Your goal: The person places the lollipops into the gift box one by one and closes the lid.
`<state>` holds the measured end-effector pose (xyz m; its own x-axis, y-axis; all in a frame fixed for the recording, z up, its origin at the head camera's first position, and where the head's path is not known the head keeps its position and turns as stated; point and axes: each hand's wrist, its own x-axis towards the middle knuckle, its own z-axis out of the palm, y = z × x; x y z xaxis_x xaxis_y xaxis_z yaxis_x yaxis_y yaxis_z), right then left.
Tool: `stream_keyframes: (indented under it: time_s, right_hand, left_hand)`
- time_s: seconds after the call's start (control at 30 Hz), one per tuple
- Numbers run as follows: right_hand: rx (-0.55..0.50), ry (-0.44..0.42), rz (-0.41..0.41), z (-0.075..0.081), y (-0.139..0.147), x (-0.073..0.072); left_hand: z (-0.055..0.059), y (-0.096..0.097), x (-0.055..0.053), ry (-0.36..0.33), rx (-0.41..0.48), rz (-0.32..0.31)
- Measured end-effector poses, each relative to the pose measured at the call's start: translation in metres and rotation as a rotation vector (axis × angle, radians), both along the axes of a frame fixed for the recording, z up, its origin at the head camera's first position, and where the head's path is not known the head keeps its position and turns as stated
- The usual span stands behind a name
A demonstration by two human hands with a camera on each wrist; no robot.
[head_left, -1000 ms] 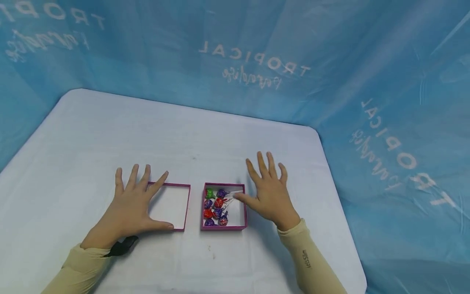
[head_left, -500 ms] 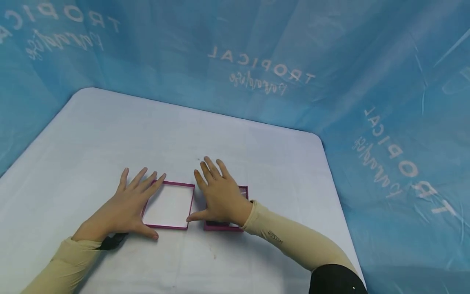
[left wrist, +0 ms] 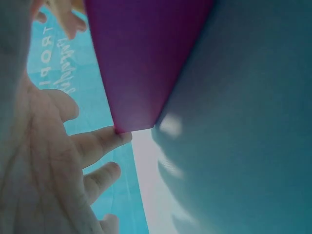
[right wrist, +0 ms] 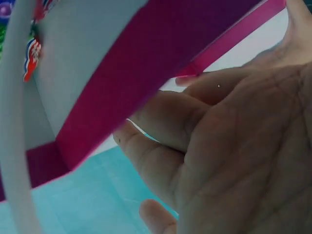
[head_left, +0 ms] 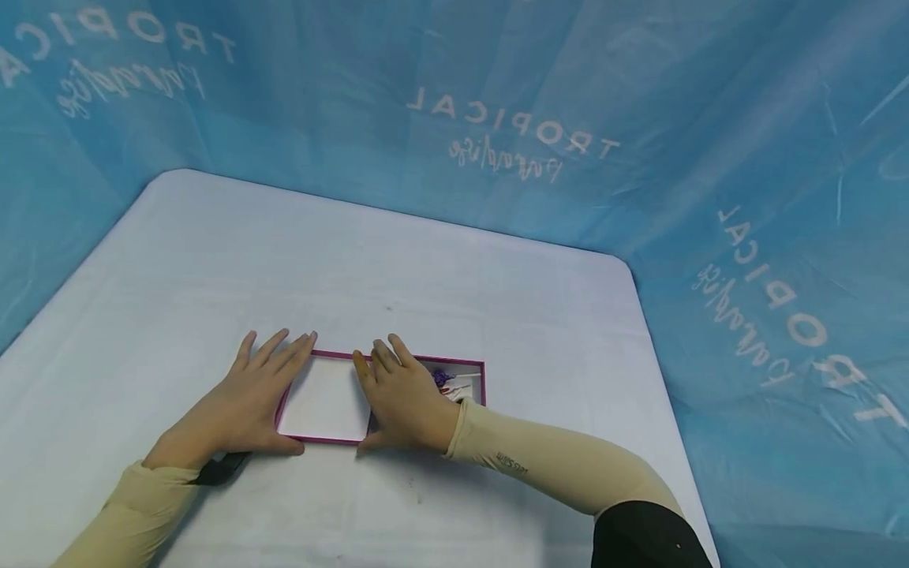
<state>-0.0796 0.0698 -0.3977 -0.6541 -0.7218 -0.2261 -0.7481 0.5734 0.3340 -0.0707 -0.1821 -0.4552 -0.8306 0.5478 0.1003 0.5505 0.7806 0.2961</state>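
Note:
In the head view a shallow, magenta-edged box lid (head_left: 330, 440), white inside, lies between both hands. My left hand (head_left: 230, 410) is at its left side, with long fingers at the back edge and the thumb near the front corner. One finger touches a corner of the magenta wall (left wrist: 146, 63) in the left wrist view. My right hand (head_left: 412, 406) stretches over the matching magenta box (head_left: 484, 383), thumb and fingertips at the lid's right end. The box holds several wrapped lollipops (head_left: 442, 377), mostly hidden beneath that hand. Its wall (right wrist: 107, 97) crosses the right wrist view in front of the fingers.
A white table (head_left: 398, 276) with a rounded far edge spreads around the box. Blue printed curtains (head_left: 440, 47) hang behind it and on both sides. A white stick (right wrist: 14, 126) crosses the left of the right wrist view.
My right hand has swung left from beside the lollipop box to the lid's right end, and come lower. The left hand has shifted slightly along the lid's left side, its fingers closer together.

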Motion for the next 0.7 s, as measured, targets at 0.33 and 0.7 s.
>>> stream_keyframes:
  time_s: [0.33, 0.7]
  right_hand:
    - [-0.049, -0.022, 0.010, -0.008, -0.001, -0.002]
    - [-0.597, -0.268, -0.124, 0.012, 0.012, -0.014]
  left_hand:
    - [0.005, -0.005, -0.009, 0.017, 0.050, -0.006]
    - [0.032, -0.011, -0.008, -0.077, 0.156, 0.063]
